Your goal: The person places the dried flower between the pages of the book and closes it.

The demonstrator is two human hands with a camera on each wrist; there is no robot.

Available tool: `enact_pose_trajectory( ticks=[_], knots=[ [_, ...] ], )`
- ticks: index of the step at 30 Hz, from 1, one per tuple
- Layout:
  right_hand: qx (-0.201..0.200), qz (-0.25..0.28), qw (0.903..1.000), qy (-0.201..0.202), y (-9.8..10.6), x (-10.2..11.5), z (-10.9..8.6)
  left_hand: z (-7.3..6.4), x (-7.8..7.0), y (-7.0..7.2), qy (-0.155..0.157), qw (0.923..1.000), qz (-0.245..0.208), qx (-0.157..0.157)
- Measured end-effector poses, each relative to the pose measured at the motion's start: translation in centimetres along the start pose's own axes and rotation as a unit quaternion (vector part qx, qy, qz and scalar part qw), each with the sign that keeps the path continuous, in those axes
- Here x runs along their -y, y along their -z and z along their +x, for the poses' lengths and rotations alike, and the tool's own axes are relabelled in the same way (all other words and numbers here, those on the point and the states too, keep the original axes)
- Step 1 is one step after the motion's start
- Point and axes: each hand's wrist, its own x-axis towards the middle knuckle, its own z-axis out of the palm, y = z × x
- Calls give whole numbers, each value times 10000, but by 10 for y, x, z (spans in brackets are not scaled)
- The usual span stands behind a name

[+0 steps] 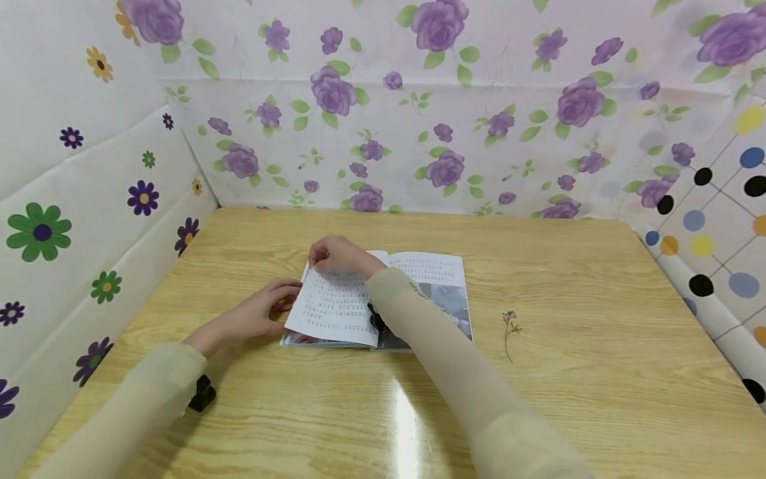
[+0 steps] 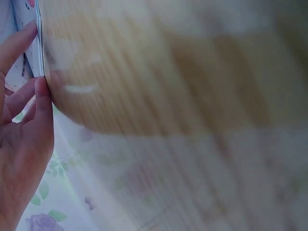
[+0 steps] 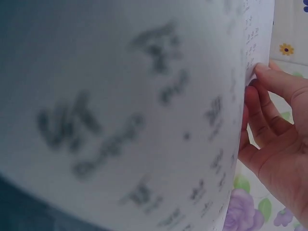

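Note:
An open book [image 1: 423,269] lies on the wooden table, its left page [image 1: 335,299] printed with lines of text and lifted a little over the pages below. My right hand [image 1: 342,255] reaches across to the page's upper left corner and pinches it between thumb and fingers. In the right wrist view the page [image 3: 144,110] bows close to the camera, its outer edge at the fingertips of the right hand [image 3: 276,125]. At the book's left edge is my left hand [image 1: 263,309], thumb and fingers apart. The left wrist view has the left hand [image 2: 26,130] with fingertips touching the book's edge [image 2: 40,43].
A small dried flower sprig [image 1: 509,332] lies to the right of the book on the wooden table [image 1: 574,286]. Flower-patterned cloth [image 1: 389,106] hangs behind the table, and a dotted cloth [image 1: 712,233] borders its right side.

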Motion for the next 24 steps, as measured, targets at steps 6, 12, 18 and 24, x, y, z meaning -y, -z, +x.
enact_pose_trajectory(
  ticks=[6, 12, 18, 24],
  knots=[
    [130, -171, 9998, -10, -3, 0, 3, -1, 1, 1, 159, 9999, -3, -8],
    [390, -292, 9987, -139, -4, 6, 1, -1, 1, 0, 188, 9998, -74, 16],
    [445, -518, 9975, -202, -4, 10, -4, -1, -2, 0, 197, 9998, -69, 28],
    [431, -687, 9962, -303, -3, 12, -6, -2, -5, 1, 184, 9998, -88, 40]
  ],
)
